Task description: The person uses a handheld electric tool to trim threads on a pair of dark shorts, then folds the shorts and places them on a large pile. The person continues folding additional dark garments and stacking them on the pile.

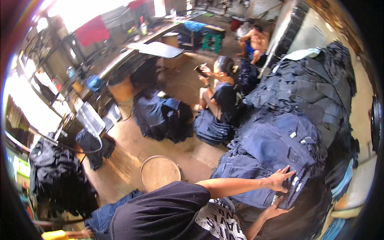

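Observation:
A large heap of navy-blue trousers (256, 146) rises at my right, with small white labels along the folded garments at its near edge. My left hand (281, 179) lies on the top trousers, fingers spread and pressing near their edge. Lower down, my right hand (278, 210) rests against the near side of the same garment, beside a white label (275, 199). Its thumb stands apart from its stretched fingers, and neither hand shows a clear grip.
Behind the heap, darker garments (308, 84) are piled against the wall. A person (224, 92) sits on stacked clothes ahead; another (256, 42) crouches farther back. A round wooden-topped stool (161, 173) stands left. More dark piles (162, 116) lie on the floor. A yellow-sleeved arm (56, 235) shows at lower left.

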The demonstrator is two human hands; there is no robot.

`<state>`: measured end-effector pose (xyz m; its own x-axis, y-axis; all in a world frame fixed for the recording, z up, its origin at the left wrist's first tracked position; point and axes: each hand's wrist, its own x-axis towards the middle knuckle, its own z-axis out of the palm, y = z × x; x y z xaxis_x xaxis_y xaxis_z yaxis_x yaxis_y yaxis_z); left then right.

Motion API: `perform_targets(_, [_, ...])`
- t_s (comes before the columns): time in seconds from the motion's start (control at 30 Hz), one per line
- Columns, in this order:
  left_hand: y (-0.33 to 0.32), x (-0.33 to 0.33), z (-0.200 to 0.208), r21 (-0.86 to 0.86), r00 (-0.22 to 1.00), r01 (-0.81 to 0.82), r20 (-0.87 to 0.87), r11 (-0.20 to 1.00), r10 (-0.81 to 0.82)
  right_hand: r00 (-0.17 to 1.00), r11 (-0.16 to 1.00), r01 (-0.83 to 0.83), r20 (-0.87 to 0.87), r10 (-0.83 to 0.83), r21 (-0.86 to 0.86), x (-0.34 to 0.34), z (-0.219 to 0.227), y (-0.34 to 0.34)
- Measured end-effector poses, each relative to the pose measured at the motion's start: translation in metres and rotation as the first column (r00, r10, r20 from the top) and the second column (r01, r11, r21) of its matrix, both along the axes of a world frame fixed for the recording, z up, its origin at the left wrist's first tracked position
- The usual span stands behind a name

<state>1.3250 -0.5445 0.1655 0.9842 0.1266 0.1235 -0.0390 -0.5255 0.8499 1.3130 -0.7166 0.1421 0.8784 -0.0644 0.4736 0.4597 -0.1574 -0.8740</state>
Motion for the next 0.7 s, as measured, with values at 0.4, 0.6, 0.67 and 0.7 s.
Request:
perform_targets(0.4, [0.026, -0.005, 0.001, -0.723, 0.995, 0.004, -0.068, 0.691, -0.077, 0.938, 0.748, 0.266, 0.343, -0.054, -0.608, -0.056, 0.027, 0.028])
perform_targets(0.6, [0.024, -0.005, -0.013, -0.622, 0.994, 0.112, 0.075, 0.775, -0.083, 0.951, 0.860, 0.225, -0.091, -0.297, -0.458, -0.020, -0.007, 0.010])
perform_targets(0.67, [0.022, -0.001, -0.028, -0.637, 0.995, 0.087, 0.089, 0.766, -0.039, 0.951, 0.828, 0.310, 0.171, -0.259, -0.467, -0.024, -0.011, 0.013])
perform_targets(0.7, [0.020, 0.002, -0.034, -0.690, 0.995, 0.082, 0.099, 0.719, -0.019, 0.929, 0.832, 0.339, 0.298, -0.222, -0.438, -0.029, -0.012, 0.019])
